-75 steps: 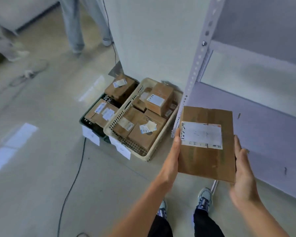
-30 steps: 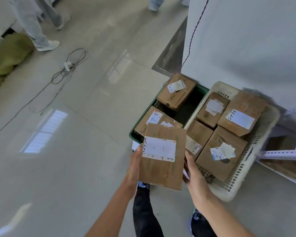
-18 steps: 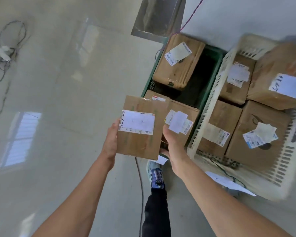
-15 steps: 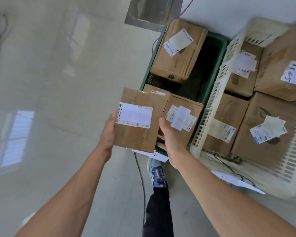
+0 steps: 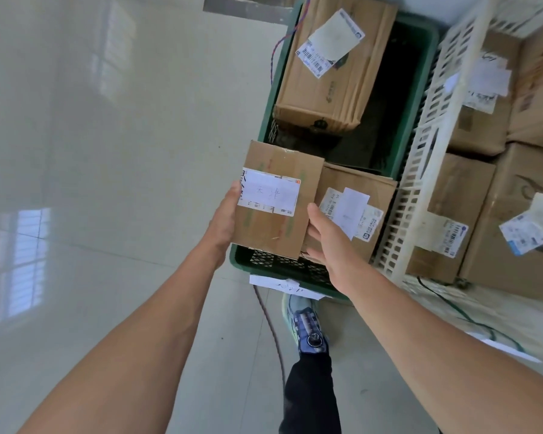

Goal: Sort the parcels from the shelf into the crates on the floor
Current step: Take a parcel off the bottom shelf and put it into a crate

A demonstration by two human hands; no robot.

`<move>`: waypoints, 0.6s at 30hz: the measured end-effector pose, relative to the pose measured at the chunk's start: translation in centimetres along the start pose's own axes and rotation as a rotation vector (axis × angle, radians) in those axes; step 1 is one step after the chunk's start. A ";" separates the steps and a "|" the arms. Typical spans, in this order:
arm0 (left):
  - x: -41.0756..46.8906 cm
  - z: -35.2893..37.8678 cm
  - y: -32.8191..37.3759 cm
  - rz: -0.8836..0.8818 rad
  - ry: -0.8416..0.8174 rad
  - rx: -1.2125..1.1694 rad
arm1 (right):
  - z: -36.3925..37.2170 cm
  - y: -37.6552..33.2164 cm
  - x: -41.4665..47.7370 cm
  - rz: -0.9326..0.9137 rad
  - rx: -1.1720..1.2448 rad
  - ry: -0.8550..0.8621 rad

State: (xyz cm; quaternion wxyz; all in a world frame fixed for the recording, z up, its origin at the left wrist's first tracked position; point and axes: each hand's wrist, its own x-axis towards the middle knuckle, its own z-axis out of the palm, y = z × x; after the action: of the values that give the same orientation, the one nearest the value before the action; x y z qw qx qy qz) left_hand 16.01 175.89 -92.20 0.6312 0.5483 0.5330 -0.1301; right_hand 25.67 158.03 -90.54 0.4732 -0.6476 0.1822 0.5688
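Floor: pale glossy tiles (image 5: pixel 107 151) with window light reflected in them.
Held parcel (image 5: pixel 273 233): a flat rectangular cardboard box, held level above the near left corner of the green crate (image 5: pixel 242 266), white label face up.
Long axis: runs away from the person, the far end leaning a little toward the crate's middle.
Left hand (image 5: pixel 224 219): clasps the parcel's left edge, thumb lying by the label; the fingers underneath are hidden.
Right hand (image 5: pixel 329 242): holds the near right corner, thumb upright against the right edge, fingers curled under.
Below and beside: a labelled parcel (image 5: pixel 355 208) fills the near right part of the green crate, just right of the held parcel and lower.
Far end of the green crate: a longer taped carton (image 5: pixel 333 73) lies tilted, with dark bare crate bottom between it and the near one.
Green crate: plastic, mesh walls, a paper tag (image 5: pixel 282 285) on its near wall.
Right of the green crate: a white lattice crate (image 5: pixel 420 183) touching it, packed with brown cartons (image 5: pixel 458 220).
Near side of the green crate: a thin cable (image 5: pixel 273 333) on the floor and a shoe (image 5: pixel 304 327).
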 end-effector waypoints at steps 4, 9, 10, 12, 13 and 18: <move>0.4 0.8 -0.1 -0.021 -0.030 0.028 | -0.1 0.2 0.4 -0.019 -0.015 -0.013; 0.3 1.3 0.9 -0.045 -0.059 0.105 | 0.1 -0.2 0.2 -0.036 0.002 -0.009; -0.1 1.4 1.5 -0.036 -0.052 0.114 | 0.0 -0.3 -0.1 -0.053 0.005 -0.006; -1.4 1.6 2.9 0.001 -0.007 0.154 | -0.4 -0.9 -1.2 -0.096 0.027 0.025; -2.3 1.7 3.7 0.042 0.021 0.169 | -0.8 -1.4 -1.9 -0.120 0.048 0.047; -9.3 3.8 8.3 0.095 -0.128 0.054 | -3.4 -5.6 -8.3 -0.304 0.135 0.126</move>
State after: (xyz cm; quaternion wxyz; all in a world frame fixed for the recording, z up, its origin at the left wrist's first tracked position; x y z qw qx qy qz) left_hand 20.51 171.81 -80.69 0.6545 0.5803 0.4612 -0.1490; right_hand 29.58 155.42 -81.06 0.5839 -0.6686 0.1495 0.4356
